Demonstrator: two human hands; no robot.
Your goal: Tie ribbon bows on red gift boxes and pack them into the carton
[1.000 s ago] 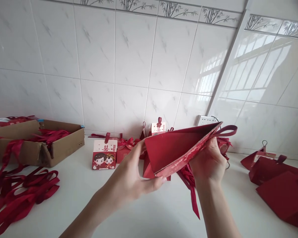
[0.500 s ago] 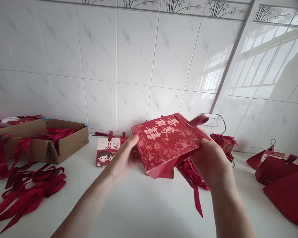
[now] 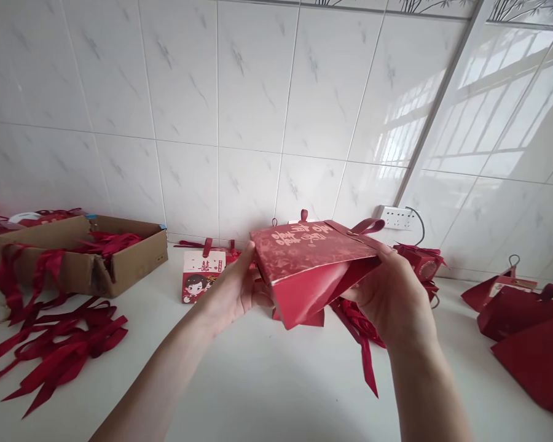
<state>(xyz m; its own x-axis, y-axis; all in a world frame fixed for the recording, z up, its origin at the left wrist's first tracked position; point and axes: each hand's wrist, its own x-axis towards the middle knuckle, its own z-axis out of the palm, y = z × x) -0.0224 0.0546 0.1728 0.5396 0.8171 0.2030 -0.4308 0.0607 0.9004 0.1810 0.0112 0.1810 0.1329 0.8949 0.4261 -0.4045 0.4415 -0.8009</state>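
Through the head camera I'm watching the left grip (image 3: 233,287) and right grip (image 3: 396,298), both half-curled, clasping opposite ends of a red gift box (image 3: 306,248).

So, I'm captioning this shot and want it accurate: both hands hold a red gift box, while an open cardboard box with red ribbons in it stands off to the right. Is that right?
Not quite: the open cardboard box with red ribbons in it stands off to the left, as the head view shows. The left hand and right hand do hold a red gift box.
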